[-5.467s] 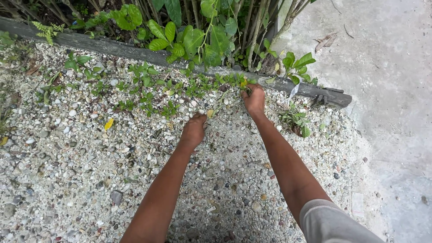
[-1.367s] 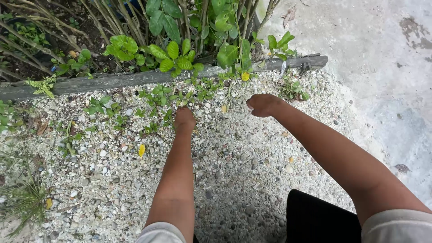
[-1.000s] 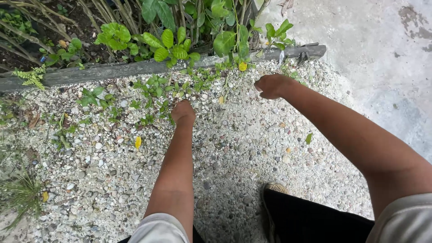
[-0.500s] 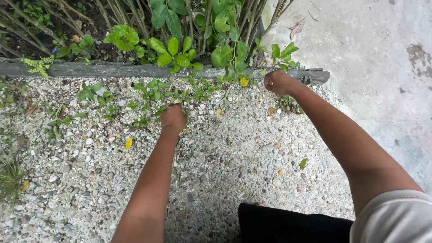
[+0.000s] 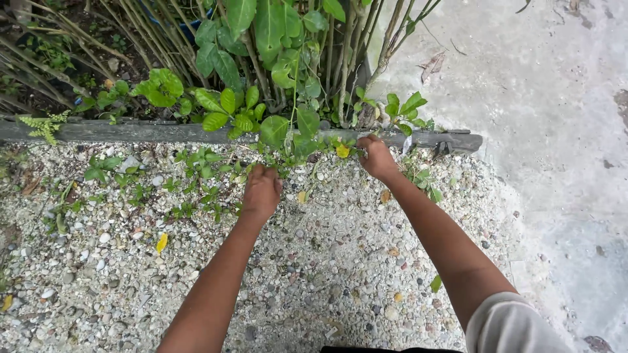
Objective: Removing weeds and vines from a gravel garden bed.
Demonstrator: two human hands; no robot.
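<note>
weeds, two hands among them

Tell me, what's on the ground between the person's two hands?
In the head view, between the left hand and right hand lies gravel with small green weeds and a yellow leaf.

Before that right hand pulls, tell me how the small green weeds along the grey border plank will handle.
The small green weeds look thin-stemmed, so probably floppy and light. Rooted in loose pale gravel, they likely lift easily, though stems may snap. The right hand is closed at the grey border plank.
</note>
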